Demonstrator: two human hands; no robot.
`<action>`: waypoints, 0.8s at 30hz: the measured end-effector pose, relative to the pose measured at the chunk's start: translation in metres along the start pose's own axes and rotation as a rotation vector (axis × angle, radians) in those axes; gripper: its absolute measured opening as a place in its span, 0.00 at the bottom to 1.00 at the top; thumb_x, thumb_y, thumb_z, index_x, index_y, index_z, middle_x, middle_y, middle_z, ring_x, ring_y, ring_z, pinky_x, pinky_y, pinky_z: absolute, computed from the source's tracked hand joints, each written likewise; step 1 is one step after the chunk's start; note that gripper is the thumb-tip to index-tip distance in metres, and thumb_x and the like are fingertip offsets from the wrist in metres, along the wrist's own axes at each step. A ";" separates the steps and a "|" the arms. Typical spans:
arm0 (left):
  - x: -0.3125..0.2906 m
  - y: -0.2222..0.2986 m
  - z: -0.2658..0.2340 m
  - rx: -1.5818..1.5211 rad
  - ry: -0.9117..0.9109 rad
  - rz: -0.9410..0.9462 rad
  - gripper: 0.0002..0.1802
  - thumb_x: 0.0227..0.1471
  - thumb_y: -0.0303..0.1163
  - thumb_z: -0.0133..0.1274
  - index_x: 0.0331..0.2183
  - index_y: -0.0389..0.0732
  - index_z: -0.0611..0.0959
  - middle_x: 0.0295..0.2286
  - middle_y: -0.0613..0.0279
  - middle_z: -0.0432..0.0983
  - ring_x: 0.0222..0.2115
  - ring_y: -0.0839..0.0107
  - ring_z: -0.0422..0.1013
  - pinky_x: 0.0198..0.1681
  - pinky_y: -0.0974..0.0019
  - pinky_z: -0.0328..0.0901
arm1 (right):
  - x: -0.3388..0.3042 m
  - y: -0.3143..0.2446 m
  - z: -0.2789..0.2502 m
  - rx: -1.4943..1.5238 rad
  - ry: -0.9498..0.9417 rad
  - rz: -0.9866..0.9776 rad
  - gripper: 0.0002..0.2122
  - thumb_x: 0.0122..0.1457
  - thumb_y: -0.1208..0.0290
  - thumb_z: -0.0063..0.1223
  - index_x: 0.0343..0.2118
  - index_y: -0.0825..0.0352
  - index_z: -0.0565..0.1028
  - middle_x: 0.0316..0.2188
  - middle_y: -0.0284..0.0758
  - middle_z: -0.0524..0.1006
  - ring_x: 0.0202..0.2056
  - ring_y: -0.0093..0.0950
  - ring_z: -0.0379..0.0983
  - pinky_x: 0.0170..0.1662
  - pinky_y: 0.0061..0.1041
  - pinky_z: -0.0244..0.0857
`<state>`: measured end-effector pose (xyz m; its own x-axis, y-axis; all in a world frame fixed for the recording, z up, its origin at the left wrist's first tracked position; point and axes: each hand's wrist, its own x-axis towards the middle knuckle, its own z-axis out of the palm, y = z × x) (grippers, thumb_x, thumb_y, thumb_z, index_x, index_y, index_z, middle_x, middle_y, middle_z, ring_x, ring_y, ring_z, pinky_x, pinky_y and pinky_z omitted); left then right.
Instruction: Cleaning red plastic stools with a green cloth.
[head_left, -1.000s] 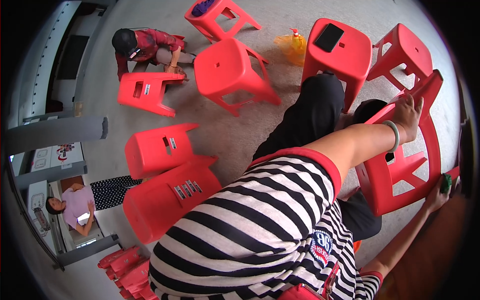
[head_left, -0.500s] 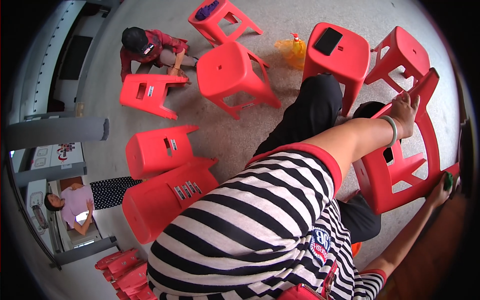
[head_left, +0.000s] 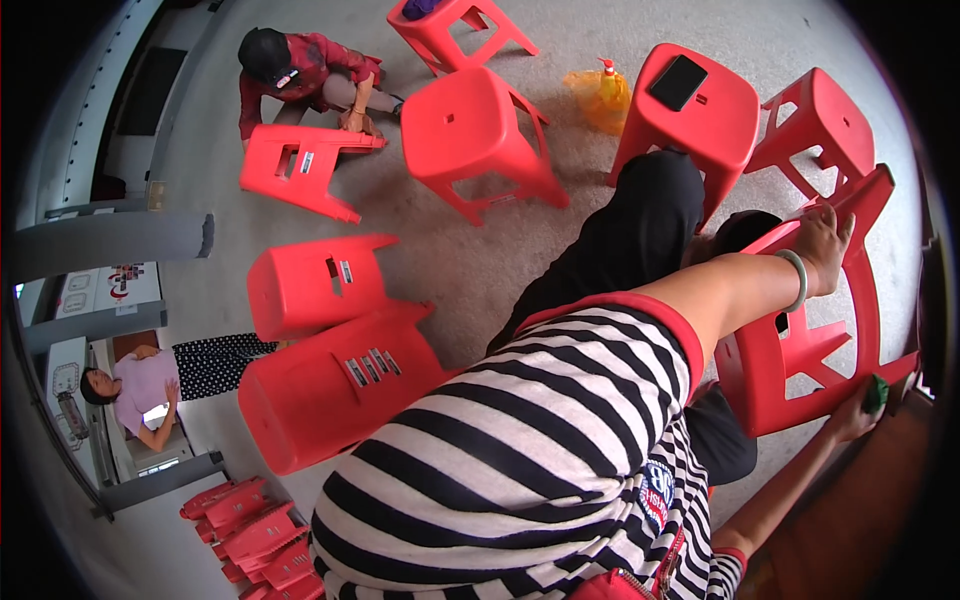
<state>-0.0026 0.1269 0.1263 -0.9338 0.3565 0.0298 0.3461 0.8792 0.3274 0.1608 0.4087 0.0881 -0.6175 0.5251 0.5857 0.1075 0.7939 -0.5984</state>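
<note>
A red plastic stool lies tipped on its side at the right, its legs pointing right. My left hand, with a pale bangle on its wrist, grips the stool at one upper leg. Lower down, my right hand is closed on a green pad, which rests against the lower leg near its end. The pad's exact kind is hard to make out, and part of it is hidden by the fingers.
A red stool carrying a black phone stands ahead, near a yellow bag with a pump bottle. Other stools stand leftward. A crouching person handles one; another person is far left, near stacked stools.
My right hand and the green pad have slid down and toward me along the stool's lower leg. My left hand keeps its grip. The whole view has shifted slightly.
</note>
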 end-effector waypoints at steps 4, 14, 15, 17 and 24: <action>0.002 -0.013 -0.005 0.052 0.051 -0.014 0.51 0.48 0.43 0.53 0.68 0.42 0.50 0.62 0.33 0.55 0.50 0.54 0.68 0.49 0.61 0.61 | -0.089 -0.098 -0.006 -0.078 0.061 0.022 0.19 0.55 0.62 0.68 0.43 0.71 0.80 0.39 0.42 0.81 0.39 0.34 0.78 0.46 0.33 0.71; 0.016 -0.033 -0.032 -0.191 -0.209 0.225 0.58 0.41 0.44 0.59 0.69 0.52 0.49 0.67 0.35 0.38 0.61 0.50 0.61 0.56 0.60 0.64 | -0.167 -0.139 0.006 -0.208 0.265 0.171 0.28 0.50 0.55 0.72 0.50 0.65 0.74 0.44 0.43 0.73 0.48 0.39 0.71 0.50 0.36 0.69; 0.017 -0.042 -0.036 -0.167 -0.209 0.226 0.58 0.42 0.43 0.58 0.70 0.53 0.47 0.67 0.35 0.29 0.64 0.48 0.54 0.60 0.60 0.61 | -0.165 -0.140 0.012 -0.174 0.265 0.176 0.28 0.49 0.54 0.72 0.49 0.65 0.74 0.44 0.43 0.74 0.48 0.39 0.71 0.50 0.37 0.69; 0.007 -0.057 -0.037 -0.187 -0.193 0.167 0.55 0.45 0.43 0.56 0.69 0.50 0.47 0.67 0.35 0.28 0.67 0.43 0.46 0.65 0.48 0.53 | -0.163 -0.140 0.021 -0.124 0.253 0.175 0.29 0.49 0.54 0.72 0.49 0.65 0.75 0.44 0.43 0.74 0.47 0.39 0.71 0.50 0.37 0.69; -0.081 0.010 -0.027 -0.153 -0.035 0.471 0.46 0.52 0.49 0.50 0.65 0.36 0.59 0.66 0.32 0.42 0.67 0.36 0.37 0.64 0.27 0.36 | -0.148 -0.145 -0.008 0.079 0.235 0.002 0.16 0.53 0.67 0.69 0.40 0.70 0.78 0.35 0.42 0.79 0.35 0.35 0.76 0.40 0.33 0.71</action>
<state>0.0744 0.0985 0.1530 -0.6748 0.7165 0.1769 0.7098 0.5645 0.4214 0.2426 0.2181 0.0920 -0.4184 0.5909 0.6898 0.0420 0.7712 -0.6352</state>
